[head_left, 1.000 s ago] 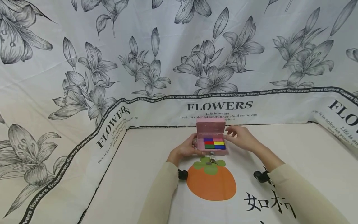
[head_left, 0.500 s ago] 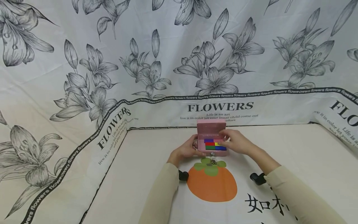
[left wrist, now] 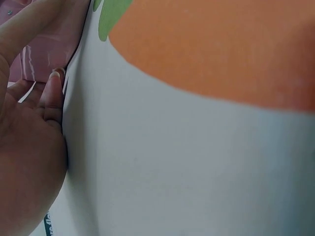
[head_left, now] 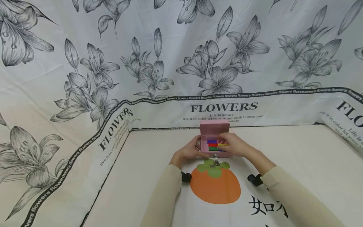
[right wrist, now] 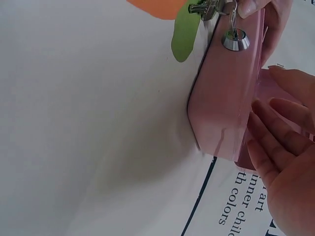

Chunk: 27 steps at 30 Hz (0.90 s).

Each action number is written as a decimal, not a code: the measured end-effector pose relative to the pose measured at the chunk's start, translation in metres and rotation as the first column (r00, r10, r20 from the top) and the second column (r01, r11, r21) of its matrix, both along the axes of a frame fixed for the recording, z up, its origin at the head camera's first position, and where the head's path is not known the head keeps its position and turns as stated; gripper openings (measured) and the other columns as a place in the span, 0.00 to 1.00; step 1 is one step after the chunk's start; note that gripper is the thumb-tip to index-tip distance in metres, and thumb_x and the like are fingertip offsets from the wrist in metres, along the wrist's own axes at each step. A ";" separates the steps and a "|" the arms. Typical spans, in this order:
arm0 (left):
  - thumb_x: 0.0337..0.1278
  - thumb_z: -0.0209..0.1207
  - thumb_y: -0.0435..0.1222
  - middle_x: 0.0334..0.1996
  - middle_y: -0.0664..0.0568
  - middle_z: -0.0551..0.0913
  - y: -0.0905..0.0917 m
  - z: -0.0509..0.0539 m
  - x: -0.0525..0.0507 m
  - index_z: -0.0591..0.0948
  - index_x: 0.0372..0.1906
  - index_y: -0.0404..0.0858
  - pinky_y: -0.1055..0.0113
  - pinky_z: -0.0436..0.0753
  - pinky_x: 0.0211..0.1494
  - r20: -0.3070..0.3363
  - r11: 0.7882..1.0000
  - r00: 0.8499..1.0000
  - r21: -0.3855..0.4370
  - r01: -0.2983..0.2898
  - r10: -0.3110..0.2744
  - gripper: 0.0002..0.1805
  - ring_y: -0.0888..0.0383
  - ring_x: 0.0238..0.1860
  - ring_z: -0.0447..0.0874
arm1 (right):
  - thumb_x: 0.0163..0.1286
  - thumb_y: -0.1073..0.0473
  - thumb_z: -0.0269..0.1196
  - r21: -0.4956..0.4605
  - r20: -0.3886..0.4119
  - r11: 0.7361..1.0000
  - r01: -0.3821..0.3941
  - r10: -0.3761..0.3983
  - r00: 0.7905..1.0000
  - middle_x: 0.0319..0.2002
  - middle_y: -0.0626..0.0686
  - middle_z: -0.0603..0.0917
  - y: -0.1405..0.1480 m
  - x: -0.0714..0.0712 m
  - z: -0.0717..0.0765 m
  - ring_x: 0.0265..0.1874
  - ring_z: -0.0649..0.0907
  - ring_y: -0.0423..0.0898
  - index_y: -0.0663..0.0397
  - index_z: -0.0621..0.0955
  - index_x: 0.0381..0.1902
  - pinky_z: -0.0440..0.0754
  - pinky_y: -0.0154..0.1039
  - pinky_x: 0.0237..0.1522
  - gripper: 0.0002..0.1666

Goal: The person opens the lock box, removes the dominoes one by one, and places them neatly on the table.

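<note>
A pink metal box [head_left: 205, 147] stands on the table with its lid [head_left: 214, 128] raised. Inside lie coloured blocks: a purple one [head_left: 211, 142], a red one [head_left: 212, 145], a green one [head_left: 212, 148] and a yellow one [head_left: 224, 144], partly covered. My left hand [head_left: 189, 149] grips the box's left side, thumb at the front. My right hand [head_left: 234, 144] reaches over the right rim, fingers above the blocks; the head view hides what they touch. In the right wrist view the right hand's fingers [right wrist: 275, 132] are loosely extended over the rim.
A lock with a key [right wrist: 236, 39] sits on the box's front. The tablecloth bears a printed orange persimmon [head_left: 215, 186] and black characters [head_left: 263, 205]. Behind the box rises a flower-printed curtain [head_left: 158, 113]. Black wrist cameras [head_left: 186, 177] are worn on both arms.
My right hand has moved left from beside the box to over the blocks, covering the right-hand ones. My left hand and the box have stayed in place.
</note>
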<state>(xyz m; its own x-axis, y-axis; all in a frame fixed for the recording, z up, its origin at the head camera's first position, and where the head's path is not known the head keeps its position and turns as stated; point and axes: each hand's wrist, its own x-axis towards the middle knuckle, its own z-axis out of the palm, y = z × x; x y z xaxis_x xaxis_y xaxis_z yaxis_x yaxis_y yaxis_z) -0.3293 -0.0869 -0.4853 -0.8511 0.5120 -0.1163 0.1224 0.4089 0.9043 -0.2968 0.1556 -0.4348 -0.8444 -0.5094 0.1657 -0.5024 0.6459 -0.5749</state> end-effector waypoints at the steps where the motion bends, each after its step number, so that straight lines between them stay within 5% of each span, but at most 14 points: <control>1: 0.51 0.77 0.35 0.43 0.48 0.75 0.000 0.000 0.000 0.58 0.78 0.49 0.63 0.71 0.48 0.000 1.000 1.000 0.001 0.001 -0.001 0.53 0.55 0.44 0.71 | 0.65 0.67 0.69 0.009 0.000 1.000 -0.001 0.001 1.000 0.44 0.62 0.86 -0.001 -0.001 -0.001 0.43 0.84 0.57 0.69 0.82 0.52 0.82 0.56 0.50 0.18; 12: 0.49 0.78 0.35 0.42 0.49 0.76 -0.001 0.000 0.000 0.60 0.78 0.49 0.62 0.70 0.48 0.004 1.000 1.000 -0.015 -0.007 0.008 0.53 0.56 0.43 0.72 | 0.65 0.71 0.68 0.004 0.008 0.998 -0.059 0.059 0.998 0.50 0.65 0.86 -0.010 -0.008 -0.006 0.44 0.85 0.58 0.69 0.81 0.57 0.82 0.57 0.51 0.22; 20: 0.48 0.78 0.34 0.42 0.48 0.75 0.000 0.002 0.001 0.60 0.78 0.49 0.62 0.70 0.48 0.009 1.000 1.000 0.011 -0.002 0.001 0.53 0.56 0.43 0.71 | 0.62 0.72 0.69 0.069 -0.045 0.995 -0.067 0.070 0.997 0.36 0.58 0.85 -0.011 -0.011 -0.008 0.33 0.80 0.49 0.69 0.83 0.46 0.81 0.48 0.42 0.14; 27: 0.49 0.78 0.34 0.42 0.48 0.75 -0.001 0.002 0.001 0.61 0.77 0.48 0.62 0.70 0.47 0.008 1.000 1.000 0.017 -0.004 0.004 0.52 0.56 0.43 0.71 | 0.62 0.73 0.69 0.086 -0.028 0.994 -0.067 0.069 0.997 0.37 0.57 0.86 -0.014 -0.012 -0.008 0.35 0.80 0.50 0.69 0.84 0.45 0.82 0.51 0.46 0.13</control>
